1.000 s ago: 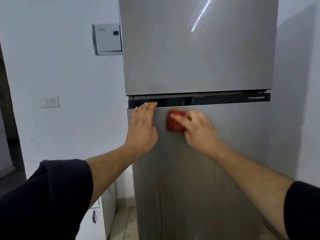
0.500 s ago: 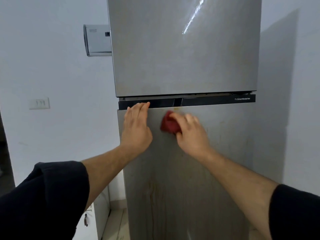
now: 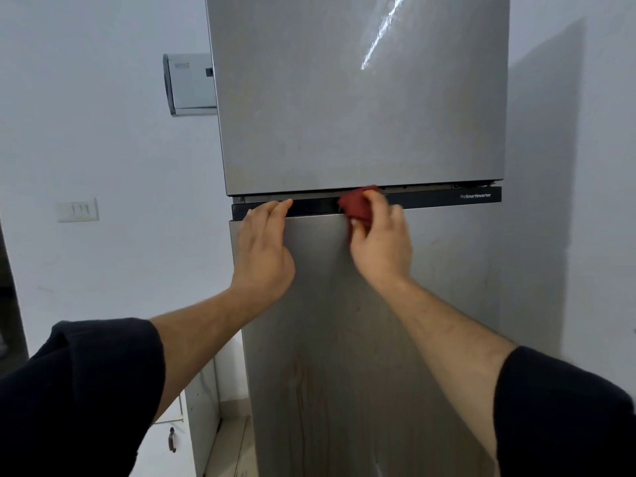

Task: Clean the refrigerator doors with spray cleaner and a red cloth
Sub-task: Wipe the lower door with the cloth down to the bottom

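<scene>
Head view: two doors [image 3: 361, 98], one red cloth [image 3: 358, 204], right hand [image 3: 382, 246] gripping.

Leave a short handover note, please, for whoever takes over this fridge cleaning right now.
The left hand lies flat, fingers straight, on the top left of the lower door, fingertips at the dark strip.
The right hand grips the bunched red cloth and presses it on the dark strip between the doors.
The spray cleaner is not in view.
Done: cannot tell how much has been wiped.
Left: brownish streaks low on the lower door; check the upper door.
</scene>
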